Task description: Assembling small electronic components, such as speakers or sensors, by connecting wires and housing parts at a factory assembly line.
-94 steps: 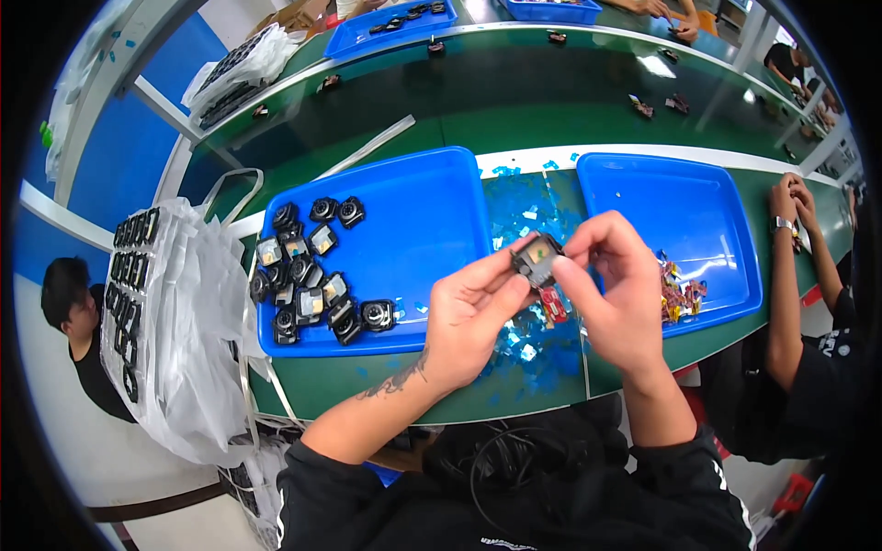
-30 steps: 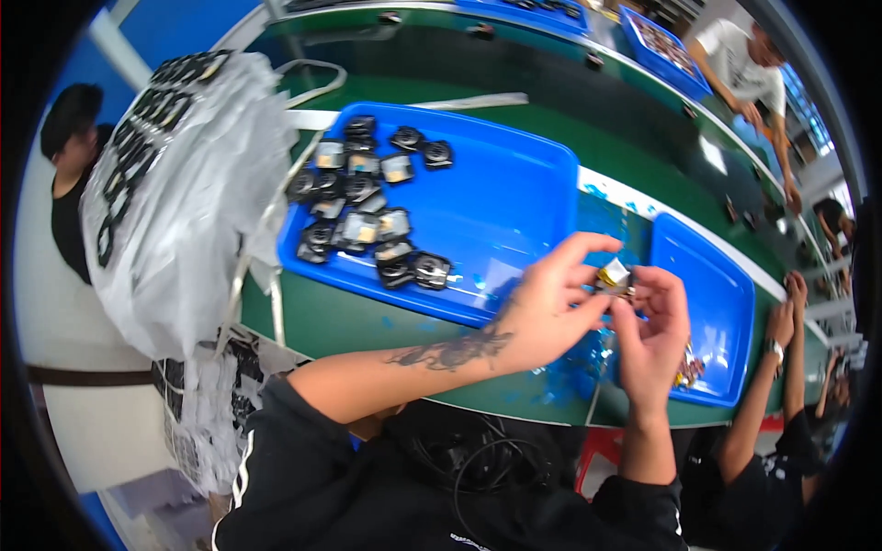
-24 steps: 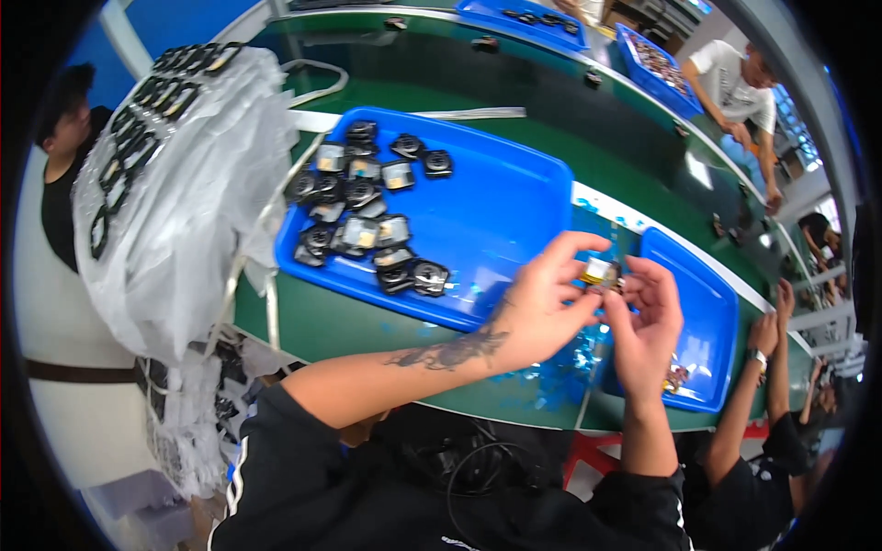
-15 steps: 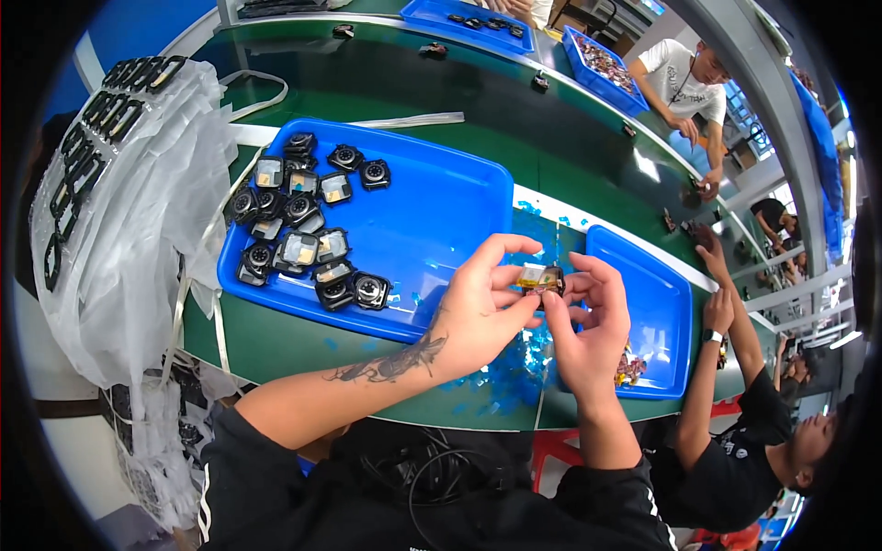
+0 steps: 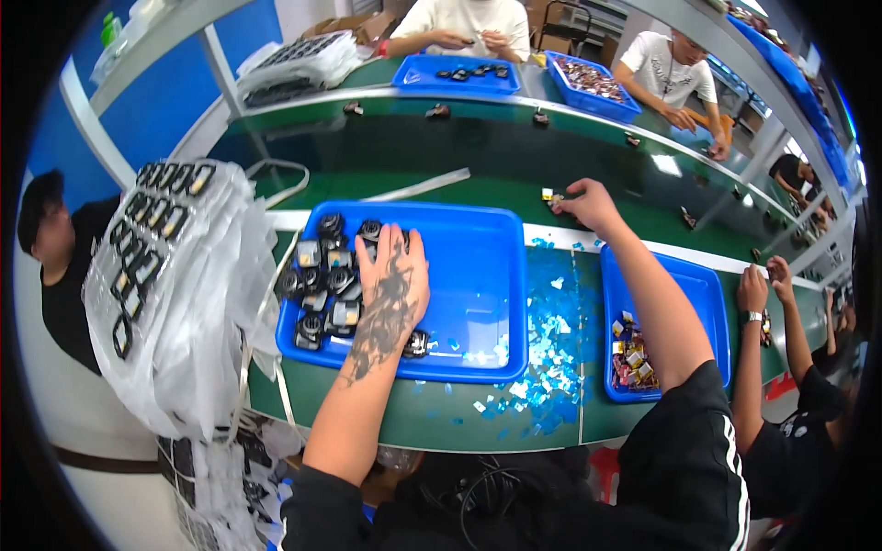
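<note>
The left hand (image 5: 390,285) lies palm down, fingers (image 5: 372,250) spread and released, on a heap of small black round-faced parts (image 5: 322,280) in the left half of a large blue rectangular plastic tray (image 5: 478,275); whether any part is pinched beneath the fingertips cannot be told. The right hand (image 5: 588,204) is stretched beyond the tray's far rim, its fingers (image 5: 568,193) closed on a small square yellowish part (image 5: 549,195) at the dark green belt (image 5: 459,156). Loose blue film scraps (image 5: 542,367) litter the green worktop (image 5: 432,418) nearside of the right hand, just beside a smaller blue tray (image 5: 707,303) of mixed coloured pieces. A white plastic bag of black parts (image 5: 175,275) hangs outward of the left hand's fingers.
</note>
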Action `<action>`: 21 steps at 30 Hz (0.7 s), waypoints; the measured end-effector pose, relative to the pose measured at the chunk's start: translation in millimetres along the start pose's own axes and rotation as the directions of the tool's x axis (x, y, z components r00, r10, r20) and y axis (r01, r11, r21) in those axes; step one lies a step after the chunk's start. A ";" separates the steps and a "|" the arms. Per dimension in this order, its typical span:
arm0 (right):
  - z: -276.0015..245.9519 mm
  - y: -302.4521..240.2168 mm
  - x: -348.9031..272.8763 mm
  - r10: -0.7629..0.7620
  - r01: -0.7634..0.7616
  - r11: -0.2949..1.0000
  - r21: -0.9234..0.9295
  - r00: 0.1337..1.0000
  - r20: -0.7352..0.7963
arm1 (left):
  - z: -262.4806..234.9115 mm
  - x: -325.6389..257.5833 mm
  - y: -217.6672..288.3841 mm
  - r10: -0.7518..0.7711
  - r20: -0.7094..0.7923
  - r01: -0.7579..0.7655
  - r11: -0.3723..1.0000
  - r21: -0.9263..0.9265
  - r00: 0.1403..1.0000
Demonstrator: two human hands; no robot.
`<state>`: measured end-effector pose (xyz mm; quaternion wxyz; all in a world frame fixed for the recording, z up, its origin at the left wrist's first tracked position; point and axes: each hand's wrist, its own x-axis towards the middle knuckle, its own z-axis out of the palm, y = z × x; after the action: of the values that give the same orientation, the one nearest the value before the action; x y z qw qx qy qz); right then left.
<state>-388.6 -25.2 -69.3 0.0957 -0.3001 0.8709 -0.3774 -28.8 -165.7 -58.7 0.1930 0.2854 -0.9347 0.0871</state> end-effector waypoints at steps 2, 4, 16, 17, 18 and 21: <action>-0.4 -11.2 -11.1 0.025 -0.023 0.998 -0.066 0.999 0.038 | -26.5 7.4 3.9 0.004 0.136 0.003 0.999 -0.052 0.991; -17.7 -21.6 -29.7 0.029 -0.030 0.987 -0.158 1.000 -0.007 | -26.4 10.3 3.4 -0.015 0.181 0.039 0.991 -0.131 0.983; -102.1 -45.3 -200.6 -0.214 0.212 0.943 0.258 0.977 -0.024 | -47.6 17.1 30.9 -0.046 0.278 0.276 -0.041 -0.960 0.960; -95.9 -53.7 -220.4 -0.234 0.211 0.937 0.279 0.971 0.052 | -53.5 17.0 44.8 0.045 0.346 0.347 -0.215 -0.913 0.937; -87.6 -63.1 -238.6 -0.261 0.211 0.928 0.307 0.957 0.130 | -60.8 14.0 56.4 0.137 0.398 0.419 -0.369 -0.830 0.907; -57.8 -87.6 -268.3 -0.147 0.049 0.873 0.485 0.975 0.167 | -66.7 0.9 87.8 0.211 0.454 0.494 -0.510 -0.704 0.866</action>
<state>-156.8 122.1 17.5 0.2339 -0.3472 0.7203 -0.5531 -58.5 -75.8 -2.3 0.1518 0.1284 -0.4898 -0.8488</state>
